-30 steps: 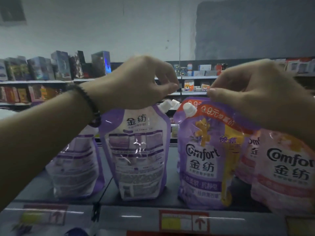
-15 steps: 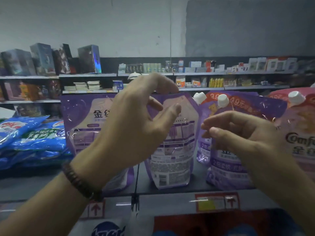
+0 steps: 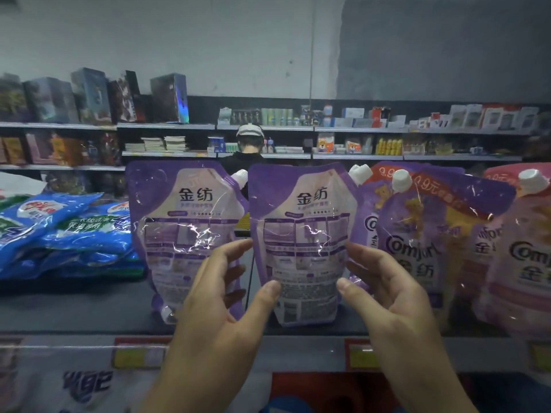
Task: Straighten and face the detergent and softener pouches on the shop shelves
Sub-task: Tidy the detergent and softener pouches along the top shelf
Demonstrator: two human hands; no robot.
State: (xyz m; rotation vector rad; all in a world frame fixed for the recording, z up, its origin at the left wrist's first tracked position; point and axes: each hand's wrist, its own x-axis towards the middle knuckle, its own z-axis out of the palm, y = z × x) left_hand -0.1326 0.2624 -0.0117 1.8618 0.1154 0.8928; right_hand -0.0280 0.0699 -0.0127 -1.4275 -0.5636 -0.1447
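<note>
Both hands are open: left hand and right hand flank a back-facing purple pouch standing upright on the shelf, thumbs at its lower edges.

Two pouches stand between bags, left, and pouches, right.

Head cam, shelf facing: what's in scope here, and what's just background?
Job: left hand, right hand flanking the middle purple pouch, back-out; left purple pouch, also back-out; Comfort pouches; pink pouch; blue bags, lying flat.
Background: boxes on far shelves; person in cap; shelf-edge price labels.
</note>
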